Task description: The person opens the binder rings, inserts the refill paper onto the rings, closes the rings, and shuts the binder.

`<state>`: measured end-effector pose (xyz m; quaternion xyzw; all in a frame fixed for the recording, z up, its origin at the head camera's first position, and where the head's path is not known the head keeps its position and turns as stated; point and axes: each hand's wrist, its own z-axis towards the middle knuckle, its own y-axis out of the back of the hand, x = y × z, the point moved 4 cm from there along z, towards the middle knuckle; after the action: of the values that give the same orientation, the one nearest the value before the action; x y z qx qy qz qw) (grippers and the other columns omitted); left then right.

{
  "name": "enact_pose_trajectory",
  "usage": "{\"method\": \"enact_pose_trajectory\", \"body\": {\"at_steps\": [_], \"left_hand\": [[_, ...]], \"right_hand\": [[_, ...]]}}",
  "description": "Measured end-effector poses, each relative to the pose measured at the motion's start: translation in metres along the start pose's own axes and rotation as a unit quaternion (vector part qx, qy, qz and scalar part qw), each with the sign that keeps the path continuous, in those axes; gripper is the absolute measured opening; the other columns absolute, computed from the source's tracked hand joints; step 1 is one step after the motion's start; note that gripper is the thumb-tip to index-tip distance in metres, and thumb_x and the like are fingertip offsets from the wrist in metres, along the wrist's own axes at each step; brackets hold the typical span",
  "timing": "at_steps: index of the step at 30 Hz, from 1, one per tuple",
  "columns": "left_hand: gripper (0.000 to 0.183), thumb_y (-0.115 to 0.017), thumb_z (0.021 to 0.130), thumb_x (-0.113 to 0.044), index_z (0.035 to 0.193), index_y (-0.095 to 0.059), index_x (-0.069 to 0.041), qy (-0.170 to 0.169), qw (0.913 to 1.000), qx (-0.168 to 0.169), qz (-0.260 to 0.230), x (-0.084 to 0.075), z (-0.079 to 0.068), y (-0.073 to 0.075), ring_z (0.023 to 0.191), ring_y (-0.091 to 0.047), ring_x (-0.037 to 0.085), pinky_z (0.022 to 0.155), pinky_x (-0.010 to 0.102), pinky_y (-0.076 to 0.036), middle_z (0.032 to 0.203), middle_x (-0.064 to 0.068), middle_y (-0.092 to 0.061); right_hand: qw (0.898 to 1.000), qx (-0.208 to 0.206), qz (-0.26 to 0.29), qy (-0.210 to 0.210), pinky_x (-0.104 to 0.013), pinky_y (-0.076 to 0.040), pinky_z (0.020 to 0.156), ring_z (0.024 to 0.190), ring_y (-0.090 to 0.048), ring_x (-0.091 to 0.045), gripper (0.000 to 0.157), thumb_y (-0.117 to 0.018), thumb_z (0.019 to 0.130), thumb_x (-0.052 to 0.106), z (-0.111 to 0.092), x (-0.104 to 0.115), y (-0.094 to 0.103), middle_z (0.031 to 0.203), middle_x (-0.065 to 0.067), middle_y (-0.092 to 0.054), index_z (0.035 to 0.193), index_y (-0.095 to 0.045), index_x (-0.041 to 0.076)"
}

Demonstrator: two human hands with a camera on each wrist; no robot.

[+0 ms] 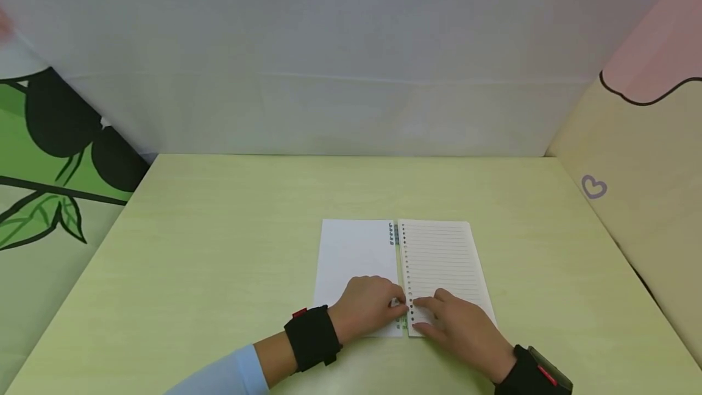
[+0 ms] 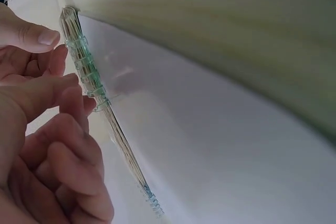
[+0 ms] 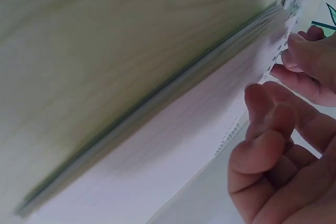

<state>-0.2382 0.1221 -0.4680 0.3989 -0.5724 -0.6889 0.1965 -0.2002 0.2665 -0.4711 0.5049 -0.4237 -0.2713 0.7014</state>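
An open loose-leaf notebook lies on the table, its white cover [image 1: 353, 252] on the left and a stack of lined, hole-punched pages [image 1: 441, 261] on the right. Green plastic binding rings [image 2: 88, 72] line the near end of the spine; blue rings [image 2: 152, 200] sit at the far end. My left hand [image 1: 368, 305] pinches at the green rings with thumb and forefinger, its other fingers curled. Over the near part of the lined pages, my right hand [image 1: 466, 329] touches the punched edge, thumb and forefinger spread apart. Its fingers partly cover the holes.
A pale wood-grain table [image 1: 219, 230] carries the notebook near its front. Behind it hangs a whitish backdrop [image 1: 351, 78]. Printed panels stand at both sides, the left with green leaves [image 1: 38, 218], the right with a small purple heart [image 1: 594, 187].
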Motion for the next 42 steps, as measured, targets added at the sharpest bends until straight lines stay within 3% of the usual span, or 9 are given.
{"method": "enact_pose_trajectory", "body": {"at_steps": [6,14,27,30,33,37,42], "left_hand": [[0.018,-0.068,0.084,-0.028,0.094,-0.078,-0.016,0.001,1.0000,0.000,-0.001,0.000,0.000,0.000,0.061,-0.059,0.003,0.049,0.023,-0.047,0.081,-0.004,-0.078],[0.018,-0.068,0.085,-0.029,0.091,-0.078,-0.016,0.006,1.0000,-0.005,-0.005,0.000,0.000,0.000,0.062,-0.060,0.003,0.049,0.022,-0.046,0.081,-0.004,-0.078],[0.022,-0.063,0.089,-0.031,0.081,-0.076,-0.015,0.039,0.9984,-0.034,-0.019,0.011,0.001,0.007,0.047,-0.040,0.002,0.040,0.018,-0.025,0.061,-0.003,-0.070],[0.023,-0.062,0.090,-0.030,0.080,-0.076,-0.014,0.042,0.9978,-0.045,-0.024,0.014,0.002,0.013,0.047,-0.041,0.003,0.040,0.018,-0.025,0.060,-0.002,-0.070],[0.023,-0.062,0.090,-0.029,0.081,-0.076,-0.013,0.053,0.9964,-0.058,-0.033,0.020,0.005,0.020,0.049,-0.044,0.003,0.041,0.018,-0.030,0.064,-0.001,-0.071],[0.021,-0.063,0.090,-0.026,0.085,-0.077,-0.011,0.087,0.9922,-0.070,-0.055,0.032,0.010,0.029,0.057,-0.051,0.006,0.048,0.021,-0.039,0.072,0.000,-0.071],[0.016,-0.065,0.088,-0.020,0.089,-0.077,-0.009,0.121,0.9862,-0.082,-0.079,0.044,0.018,0.037,0.065,-0.054,0.012,0.055,0.026,-0.045,0.077,0.003,-0.068]], "right_hand": [[1.000,0.018,0.006,-0.018,-0.021,-0.036,0.052,0.056,-0.037,-0.004,0.040,-0.076,0.077,0.028,0.003,-0.003,0.000,0.071,0.007,-0.050,0.111,-0.071,0.007],[0.998,0.049,0.016,-0.019,-0.027,-0.043,0.056,0.060,-0.044,-0.007,0.042,-0.075,0.078,0.027,0.006,-0.004,-0.003,0.076,0.003,-0.060,0.115,-0.068,0.008],[0.996,0.090,0.019,-0.009,-0.029,-0.044,0.056,0.062,-0.045,-0.008,0.045,-0.076,0.077,0.031,0.015,-0.002,0.005,0.078,0.001,-0.066,0.113,-0.069,0.005],[0.997,0.069,0.023,-0.021,-0.026,-0.042,0.054,0.059,-0.044,-0.006,0.040,-0.075,0.078,0.032,0.024,-0.005,0.013,0.072,0.005,-0.059,0.108,-0.071,0.006],[0.999,0.015,0.012,-0.027,-0.026,-0.043,0.053,0.059,-0.047,-0.007,0.028,-0.074,0.081,0.025,0.037,-0.013,0.023,0.071,0.003,-0.057,0.103,-0.074,0.007],[0.998,-0.055,-0.022,-0.024,-0.032,-0.051,0.057,0.065,-0.056,-0.011,0.016,-0.074,0.081,0.013,0.057,-0.029,0.032,0.077,-0.004,-0.064,0.095,-0.075,0.005],[0.996,-0.071,-0.027,-0.038,-0.036,-0.053,0.059,0.068,-0.059,-0.017,0.012,-0.073,0.081,0.010,0.078,-0.047,0.030,0.078,-0.008,-0.066,0.090,-0.075,0.003]]}}
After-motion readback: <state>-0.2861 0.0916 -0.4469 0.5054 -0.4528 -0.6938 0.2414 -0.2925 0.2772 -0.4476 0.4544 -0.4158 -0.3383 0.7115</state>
